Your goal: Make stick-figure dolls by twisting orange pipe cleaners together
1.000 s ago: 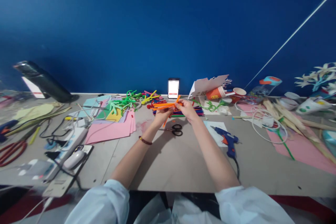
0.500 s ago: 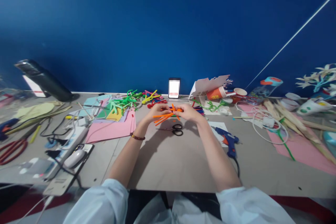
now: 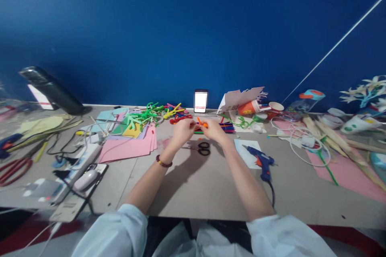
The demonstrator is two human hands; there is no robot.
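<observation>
Orange pipe cleaners [image 3: 202, 121] show between my two hands, near the back of the table. My left hand [image 3: 183, 131] has its fingers closed on them from the left, and most of their length is hidden behind it. From the other side my right hand [image 3: 212, 130] pinches the orange pieces between thumb and fingers. Behind the right hand lies a bundle of purple, blue and red pipe cleaners [image 3: 226, 127]. Black-handled scissors [image 3: 204, 148] rest on the table just below both hands. A phone [image 3: 200, 101] stands upright against the wall beyond them.
Right of my forearm a blue glue gun [image 3: 263, 162] lies on white paper. Pink paper sheets [image 3: 126, 149] and green bent pipe cleaners [image 3: 140, 119] are on the left. A power strip [image 3: 79, 168] with cables, a dark bottle [image 3: 54, 90] and red-handled scissors [image 3: 15, 168] sit farther left.
My left hand has turned and closed more over the orange pipe cleaners; their ends, fanned out to the lower left before, are now hidden. The right hand stays about in place.
</observation>
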